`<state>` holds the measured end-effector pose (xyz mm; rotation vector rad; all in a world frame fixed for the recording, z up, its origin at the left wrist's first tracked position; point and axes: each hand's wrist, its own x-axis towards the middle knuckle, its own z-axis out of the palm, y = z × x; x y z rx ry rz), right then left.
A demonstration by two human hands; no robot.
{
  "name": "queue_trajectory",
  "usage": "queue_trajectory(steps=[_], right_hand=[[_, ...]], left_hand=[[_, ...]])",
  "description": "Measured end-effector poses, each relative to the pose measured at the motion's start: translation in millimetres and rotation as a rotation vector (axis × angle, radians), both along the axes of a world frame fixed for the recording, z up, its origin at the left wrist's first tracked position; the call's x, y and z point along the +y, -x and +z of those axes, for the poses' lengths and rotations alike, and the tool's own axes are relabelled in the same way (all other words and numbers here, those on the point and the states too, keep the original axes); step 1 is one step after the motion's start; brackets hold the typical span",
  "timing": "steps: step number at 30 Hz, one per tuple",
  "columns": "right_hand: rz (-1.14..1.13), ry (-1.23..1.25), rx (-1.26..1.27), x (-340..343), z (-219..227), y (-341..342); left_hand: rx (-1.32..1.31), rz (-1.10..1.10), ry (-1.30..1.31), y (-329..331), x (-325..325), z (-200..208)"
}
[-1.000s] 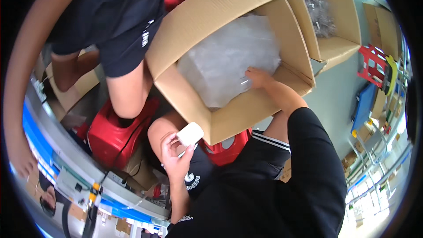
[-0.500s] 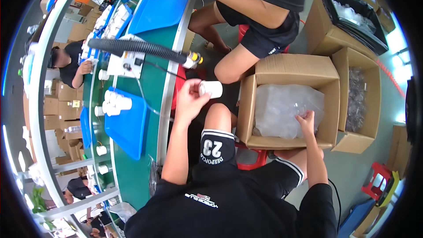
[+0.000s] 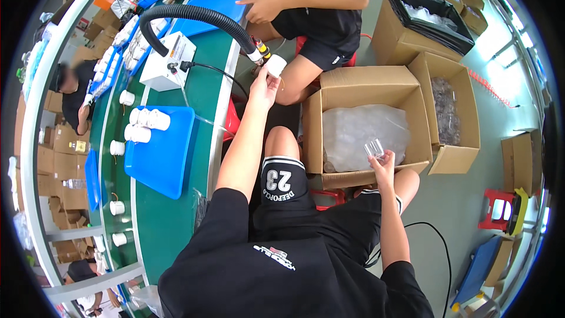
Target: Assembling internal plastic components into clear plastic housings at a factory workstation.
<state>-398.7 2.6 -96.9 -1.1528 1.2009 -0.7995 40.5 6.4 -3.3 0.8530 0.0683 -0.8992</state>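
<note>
In my left hand is a white cylindrical cup-shaped part, gripped right at the tip of a black corrugated hose with a metal and yellow nozzle. The hose arches out of a white machine box on the bench. My right hand pinches a small clear plastic cup above the near side of an open cardboard box. A translucent plastic bag lines that box; what lies under it is blurred.
On the green bench, a blue tray carries several white parts. A second carton of clear pieces stands right of the first. Across from me sits a co-worker. A red stool stands at right.
My left hand has raised the white part away from me to the nozzle. My right hand has lifted a clear cup off the bag. The co-worker's hand has moved off the tray.
</note>
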Motion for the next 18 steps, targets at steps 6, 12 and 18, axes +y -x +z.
queue_trajectory(steps=[6,12,18], right_hand=[[0.002,-0.066,-0.123,-3,14,-27],[0.043,-0.024,-0.134,-22,29,-75],[0.127,-0.088,-0.145,-40,31,-116]], left_hand=[[-1.481,-0.012,-0.434,2,28,10],[-1.77,0.126,-0.388,15,35,16],[0.068,0.139,0.123,13,3,-1]])
